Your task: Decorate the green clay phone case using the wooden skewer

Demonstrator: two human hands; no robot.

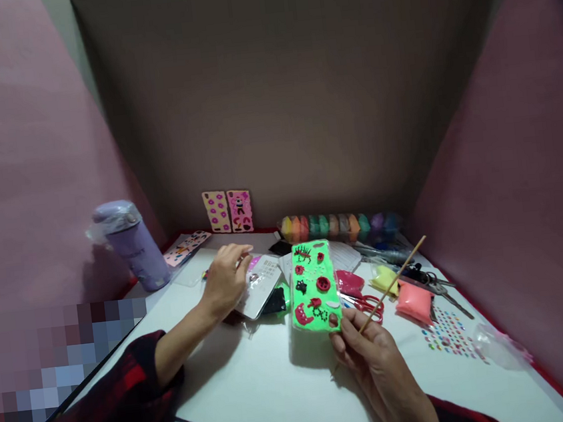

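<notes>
Nearest, my right hand [378, 362] comes in low from the right, wrist angled inward, thumb and fingers closed on the bottom corner of a bright green case [315, 295], holding it tilted up above the white table [240, 390]. A thin wooden stick [394, 282] is held in the same hand, slanting up to the right in front of a yellow packet [383, 276]. Right of that lie a coral packet [415, 302], a scatter of small coloured gems [450, 334] and some crumpled clear plastic [500, 347]. Just behind the case, red-handled scissors [376, 308] lie by a red packet [352, 283], and the case hides part of the clutter there. My left hand [226, 280] reaches forward over a white flat item [262, 290], fingers loosely bent, thumb apart from them; whether they touch it I can't tell. Keys [452, 297] lie right, and a lilac tumbler [141, 252] stands far left. Farther back, coloured tubs [323, 228] lie in a row, and two decorated cases [216, 212] lean against the wall.
</notes>
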